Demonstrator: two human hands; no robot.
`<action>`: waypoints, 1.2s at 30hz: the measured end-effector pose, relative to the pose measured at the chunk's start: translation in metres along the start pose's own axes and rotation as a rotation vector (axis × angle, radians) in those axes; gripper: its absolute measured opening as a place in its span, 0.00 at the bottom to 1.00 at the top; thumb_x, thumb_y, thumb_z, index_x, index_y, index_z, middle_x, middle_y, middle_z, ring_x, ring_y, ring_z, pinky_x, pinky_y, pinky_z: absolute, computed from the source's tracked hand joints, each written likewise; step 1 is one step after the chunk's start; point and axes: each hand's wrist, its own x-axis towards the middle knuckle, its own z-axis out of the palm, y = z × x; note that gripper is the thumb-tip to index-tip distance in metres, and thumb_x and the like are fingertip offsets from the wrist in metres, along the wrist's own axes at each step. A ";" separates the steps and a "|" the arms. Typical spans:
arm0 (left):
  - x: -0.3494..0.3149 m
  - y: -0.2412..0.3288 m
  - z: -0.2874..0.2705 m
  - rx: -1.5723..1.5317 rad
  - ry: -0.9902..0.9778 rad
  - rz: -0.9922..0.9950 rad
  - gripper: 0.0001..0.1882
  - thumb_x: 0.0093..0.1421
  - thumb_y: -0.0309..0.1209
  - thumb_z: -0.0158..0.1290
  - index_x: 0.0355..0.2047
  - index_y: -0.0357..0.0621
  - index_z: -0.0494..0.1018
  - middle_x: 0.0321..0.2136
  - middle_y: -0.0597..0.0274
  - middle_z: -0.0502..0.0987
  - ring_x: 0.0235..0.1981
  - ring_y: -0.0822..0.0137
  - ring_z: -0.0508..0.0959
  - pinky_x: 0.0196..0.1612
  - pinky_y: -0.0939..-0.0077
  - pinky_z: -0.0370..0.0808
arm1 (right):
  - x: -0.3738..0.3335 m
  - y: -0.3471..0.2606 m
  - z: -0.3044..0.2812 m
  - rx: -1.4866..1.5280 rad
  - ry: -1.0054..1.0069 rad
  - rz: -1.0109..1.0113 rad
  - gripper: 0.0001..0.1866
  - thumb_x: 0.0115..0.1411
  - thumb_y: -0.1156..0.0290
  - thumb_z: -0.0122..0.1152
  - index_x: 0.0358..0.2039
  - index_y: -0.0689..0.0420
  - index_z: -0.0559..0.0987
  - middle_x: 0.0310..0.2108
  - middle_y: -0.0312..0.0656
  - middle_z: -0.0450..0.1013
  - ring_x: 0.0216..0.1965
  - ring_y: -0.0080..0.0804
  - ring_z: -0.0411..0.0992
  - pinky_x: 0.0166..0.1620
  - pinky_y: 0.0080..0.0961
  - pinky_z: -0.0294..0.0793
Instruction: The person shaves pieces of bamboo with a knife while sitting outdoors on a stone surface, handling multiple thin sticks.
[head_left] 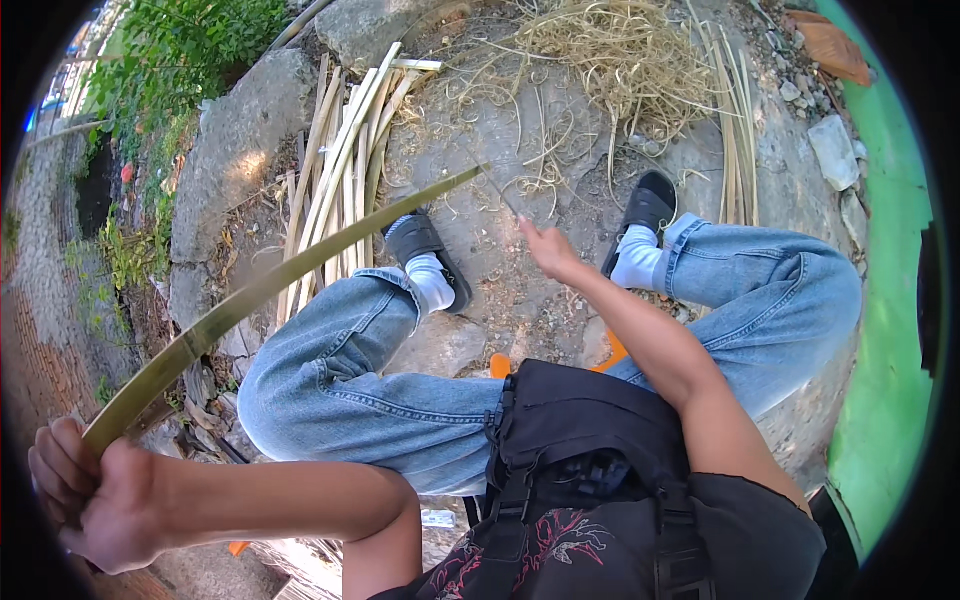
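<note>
My left hand [105, 490], far out at the lower left, is closed round the near end of a long greenish bamboo strip [270, 283]. The strip slants up and right across my left leg, bending slightly, to its far end between my feet. Out in front, my right hand [548, 252] is closed on a knife [504, 198], its handle mostly hidden by the fingers. The thin blade points up and left and crosses close by the strip's far end; whether they touch I cannot tell.
Split bamboo strips [345, 150] lie piled beyond my left foot, and thinner strips [738, 150] lie at the right. A tangle of curly shavings [640, 60] covers the ground ahead. A green wall [890, 300] borders the right; rocks [240, 150] and plants [180, 50] border the left.
</note>
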 end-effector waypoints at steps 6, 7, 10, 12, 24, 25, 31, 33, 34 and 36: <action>0.024 -0.022 -0.035 -0.799 -0.381 -0.334 0.20 0.60 0.44 0.32 0.16 0.45 0.52 0.16 0.61 0.49 0.20 0.69 0.52 0.24 0.73 0.52 | 0.007 -0.021 0.005 -0.020 0.088 0.005 0.43 0.58 0.34 0.38 0.12 0.67 0.73 0.14 0.54 0.68 0.21 0.47 0.70 0.30 0.43 0.66; 0.021 -0.017 -0.029 -0.860 -0.391 -0.369 0.21 0.61 0.44 0.32 0.17 0.45 0.52 0.17 0.62 0.50 0.20 0.69 0.52 0.24 0.73 0.52 | -0.005 -0.032 0.005 -0.009 0.061 -0.023 0.44 0.58 0.35 0.38 0.14 0.70 0.74 0.19 0.62 0.71 0.27 0.56 0.74 0.35 0.46 0.69; -0.005 0.005 0.005 -0.639 -0.232 -0.252 0.21 0.62 0.45 0.34 0.18 0.44 0.53 0.17 0.64 0.51 0.21 0.69 0.52 0.25 0.73 0.52 | -0.038 -0.079 -0.002 0.063 0.009 -0.197 0.42 0.59 0.37 0.40 0.13 0.69 0.73 0.14 0.57 0.70 0.20 0.51 0.71 0.29 0.42 0.68; -0.007 -0.002 0.005 -0.368 -0.065 -0.104 0.21 0.62 0.45 0.35 0.18 0.44 0.54 0.17 0.64 0.53 0.22 0.69 0.53 0.26 0.74 0.53 | -0.063 -0.102 -0.008 0.153 -0.100 -0.296 0.40 0.60 0.39 0.42 0.11 0.67 0.71 0.09 0.51 0.66 0.14 0.43 0.65 0.23 0.38 0.64; 0.000 -0.016 -0.022 -1.066 -0.431 -0.315 0.15 0.52 0.37 0.41 0.12 0.50 0.54 0.09 0.72 0.50 0.11 0.76 0.51 0.15 0.83 0.48 | -0.037 -0.040 0.002 0.045 -0.010 -0.127 0.35 0.64 0.46 0.41 0.12 0.65 0.67 0.08 0.40 0.58 0.13 0.24 0.54 0.18 0.32 0.55; -0.001 -0.008 -0.023 -0.933 -0.360 -0.289 0.15 0.52 0.37 0.41 0.11 0.50 0.54 0.09 0.72 0.50 0.11 0.76 0.50 0.15 0.82 0.47 | -0.048 -0.050 0.005 0.102 -0.020 -0.226 0.36 0.64 0.46 0.41 0.11 0.64 0.67 0.07 0.41 0.58 0.13 0.25 0.55 0.18 0.33 0.55; 0.010 0.000 -0.021 -0.723 -0.267 -0.167 0.14 0.48 0.34 0.41 0.11 0.51 0.51 0.10 0.70 0.47 0.11 0.74 0.48 0.16 0.79 0.46 | -0.071 -0.078 0.026 0.321 -0.007 -0.542 0.36 0.64 0.46 0.40 0.09 0.62 0.65 0.06 0.40 0.56 0.13 0.25 0.55 0.19 0.32 0.55; 0.016 -0.017 -0.026 -0.668 -0.127 -0.205 0.15 0.46 0.33 0.42 0.10 0.51 0.49 0.10 0.69 0.47 0.12 0.73 0.46 0.17 0.76 0.46 | -0.040 -0.043 0.022 0.258 -0.009 -0.351 0.35 0.65 0.46 0.40 0.09 0.62 0.65 0.06 0.41 0.56 0.13 0.26 0.54 0.19 0.32 0.55; 0.016 -0.017 -0.025 -0.679 -0.126 -0.200 0.15 0.46 0.33 0.42 0.10 0.51 0.49 0.10 0.69 0.47 0.12 0.73 0.46 0.17 0.76 0.46 | -0.027 -0.026 0.017 0.168 -0.007 -0.226 0.35 0.65 0.46 0.40 0.10 0.62 0.65 0.07 0.40 0.56 0.14 0.25 0.54 0.19 0.32 0.55; 0.010 -0.014 -0.025 -0.637 -0.134 -0.178 0.15 0.46 0.33 0.42 0.10 0.50 0.49 0.11 0.68 0.47 0.13 0.72 0.46 0.18 0.75 0.45 | -0.026 -0.033 0.015 0.075 -0.016 -0.098 0.34 0.65 0.47 0.40 0.11 0.62 0.65 0.08 0.40 0.55 0.14 0.24 0.54 0.20 0.32 0.55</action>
